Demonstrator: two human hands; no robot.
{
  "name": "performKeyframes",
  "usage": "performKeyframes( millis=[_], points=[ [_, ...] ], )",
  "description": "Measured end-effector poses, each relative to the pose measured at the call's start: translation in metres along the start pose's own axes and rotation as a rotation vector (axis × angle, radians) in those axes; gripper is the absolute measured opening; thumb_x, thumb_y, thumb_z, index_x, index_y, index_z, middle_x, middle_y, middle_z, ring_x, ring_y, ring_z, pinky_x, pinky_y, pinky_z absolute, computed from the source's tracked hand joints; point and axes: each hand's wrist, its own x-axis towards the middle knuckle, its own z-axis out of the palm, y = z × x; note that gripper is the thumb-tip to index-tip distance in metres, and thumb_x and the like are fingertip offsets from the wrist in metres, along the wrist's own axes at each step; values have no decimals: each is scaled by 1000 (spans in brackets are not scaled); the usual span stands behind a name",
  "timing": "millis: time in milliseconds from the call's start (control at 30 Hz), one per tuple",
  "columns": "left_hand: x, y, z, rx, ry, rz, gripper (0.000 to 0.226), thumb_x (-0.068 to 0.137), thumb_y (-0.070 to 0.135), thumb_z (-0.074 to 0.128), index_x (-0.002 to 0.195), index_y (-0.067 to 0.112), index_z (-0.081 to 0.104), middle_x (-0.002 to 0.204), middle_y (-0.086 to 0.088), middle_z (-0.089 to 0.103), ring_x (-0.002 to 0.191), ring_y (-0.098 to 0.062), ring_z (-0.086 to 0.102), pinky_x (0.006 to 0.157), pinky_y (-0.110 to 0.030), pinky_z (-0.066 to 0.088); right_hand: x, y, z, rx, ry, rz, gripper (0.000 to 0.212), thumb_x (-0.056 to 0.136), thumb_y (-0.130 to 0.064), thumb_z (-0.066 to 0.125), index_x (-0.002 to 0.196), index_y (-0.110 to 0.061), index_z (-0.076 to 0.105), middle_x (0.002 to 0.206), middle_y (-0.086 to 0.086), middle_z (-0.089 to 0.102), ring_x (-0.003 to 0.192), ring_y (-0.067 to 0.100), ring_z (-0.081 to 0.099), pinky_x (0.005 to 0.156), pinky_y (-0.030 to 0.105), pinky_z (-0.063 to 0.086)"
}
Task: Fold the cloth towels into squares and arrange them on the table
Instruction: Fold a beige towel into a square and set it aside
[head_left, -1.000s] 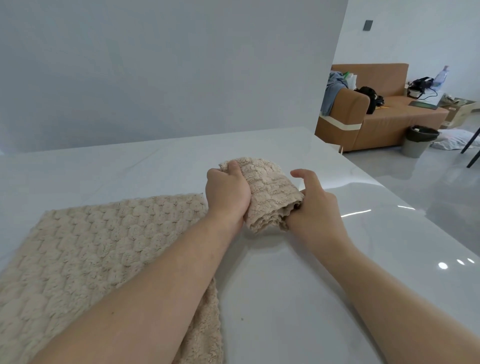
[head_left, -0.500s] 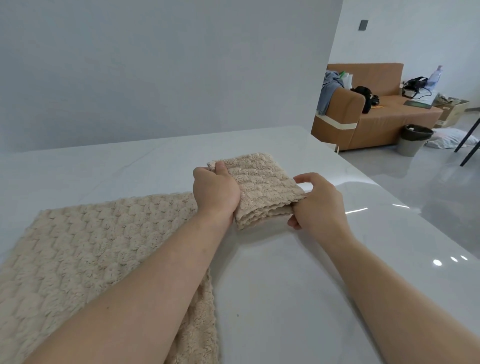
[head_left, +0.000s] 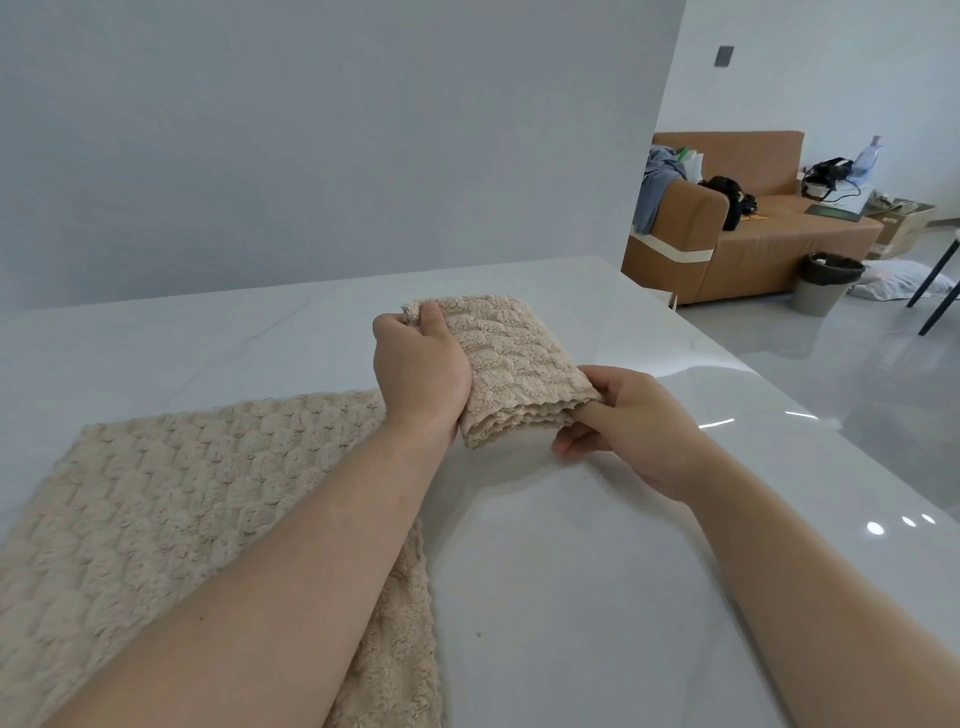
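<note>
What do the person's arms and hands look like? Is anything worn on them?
The left hand and the right hand are bare, without gloves, rings or a watch. Both forearms are bare as far as the picture shows; no sleeve is visible.

A brown sofa (head_left: 769, 228) stands at the far right of a pale-walled room, a white band across the arm nearest the camera. Blue-grey clothing (head_left: 655, 182) is draped over that arm, with a black bag (head_left: 727, 195) on the seat beside it. Further along the seat lie a dark headset with a cable (head_left: 827, 176) and a clear plastic bottle (head_left: 868, 156). A grey waste bin (head_left: 827, 283) lined with a dark bag sits on the glossy floor (head_left: 831, 374) in front of the sofa, near an open cardboard box (head_left: 901, 221). A small dark wall plate (head_left: 723, 55) is mounted high on the white wall (head_left: 311, 130).
</note>
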Motion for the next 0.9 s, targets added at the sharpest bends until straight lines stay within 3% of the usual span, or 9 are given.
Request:
performKeyframes(
  millis=[100,167,300,367,467,567,700,767,900],
  points=[
    [-3,6,-4,48,23,98,26,107,35,44,111,10,47,79,10,51,66,0,48,54,-14,37,0,1,-9,190,-129,59,53,90,22,44,128,-9,63,110,24,73,93,38,72,84,42,59],
    [-7,12,-7,79,19,219,24,107,34,44,109,10,47,76,10,50,63,4,52,56,-8,39,1,-2,-14,321,-120,126,57,89,19,35,135,-8,57,117,24,71,101,43,71,91,47,57],
    [-22,19,-5,115,-119,420,21,107,35,45,104,15,46,73,8,53,60,10,52,58,-10,43,7,-3,-16,450,91,235,39,103,-28,45,133,-7,58,114,20,74,92,37,74,83,46,59],
    [-30,18,-1,119,-204,457,21,106,37,46,104,16,47,75,9,55,63,8,53,59,-11,43,9,-1,-12,445,116,274,55,103,-55,43,125,-8,63,112,16,75,93,32,75,81,42,58],
    [-37,13,4,127,-266,488,19,105,37,48,103,18,46,70,11,53,61,7,53,57,-10,40,7,-4,-5,484,144,245,57,102,-59,40,120,-13,67,113,8,77,102,24,75,89,41,57],
    [-37,8,6,148,-279,472,19,105,38,48,104,19,46,68,12,52,60,6,52,56,-11,39,6,-5,-2,376,239,170,46,103,-53,44,112,-16,69,105,4,79,97,20,76,88,40,58],
    [-37,-1,9,181,-262,391,16,106,34,48,103,18,46,72,9,54,61,9,52,57,-9,41,8,1,2,-29,426,99,60,102,-62,34,99,-14,69,96,6,76,95,24,71,89,45,56],
    [-37,-6,11,206,-247,353,18,106,35,47,105,17,47,74,10,53,59,3,52,55,-8,40,10,4,4,-277,517,45,55,106,-55,29,87,-14,61,87,4,67,88,23,62,80,38,48],
    [-34,-12,12,235,-227,306,23,106,37,47,110,15,48,77,10,55,65,-2,51,53,-12,37,12,5,8,-418,536,23,46,109,-46,26,77,-20,46,78,-3,55,72,15,49,68,33,31]
  ],
)
